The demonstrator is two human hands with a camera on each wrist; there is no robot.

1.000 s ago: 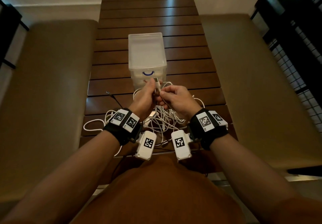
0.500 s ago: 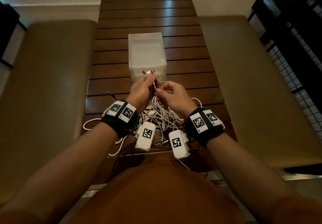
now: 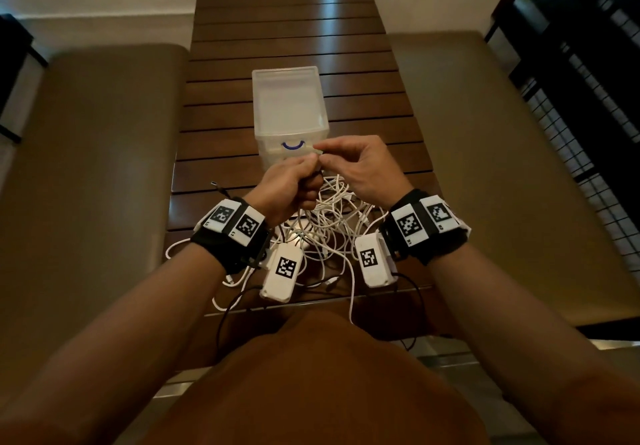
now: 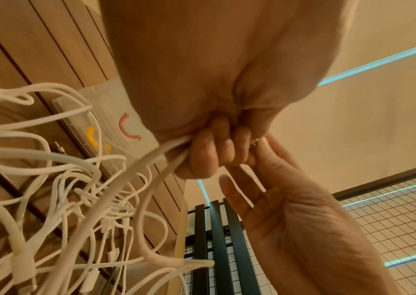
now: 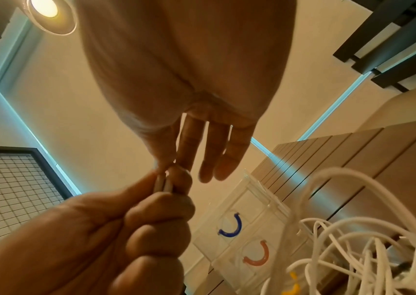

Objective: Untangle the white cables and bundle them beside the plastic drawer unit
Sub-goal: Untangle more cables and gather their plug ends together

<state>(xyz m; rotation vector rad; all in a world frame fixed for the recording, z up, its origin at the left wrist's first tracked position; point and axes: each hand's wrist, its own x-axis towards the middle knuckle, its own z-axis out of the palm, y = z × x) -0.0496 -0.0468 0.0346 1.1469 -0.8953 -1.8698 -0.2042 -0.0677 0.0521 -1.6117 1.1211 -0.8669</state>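
While both hands meet above the tangle, left hand (image 3: 294, 181) clenched around two white cable strands, right hand (image 3: 360, 164) pinching a cable end at the left grip, white cables (image 3: 332, 223) heaped on the worktop (image 3: 214, 154) below, drawer unit (image 3: 287, 105) just beyond.

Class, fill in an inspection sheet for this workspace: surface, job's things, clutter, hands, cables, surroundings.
Surface: slatted wooden table.
Job's things: tangled white cables in front of the drawer unit; not bundled.
Clutter: nothing seen.
Hands: left hand grips cable strands; right hand pinches a cable end above the left fist, other fingers straight.
Cables: thin black cable at the pile's left.
Surroundings: padded benches either side; wire-grid panel right.
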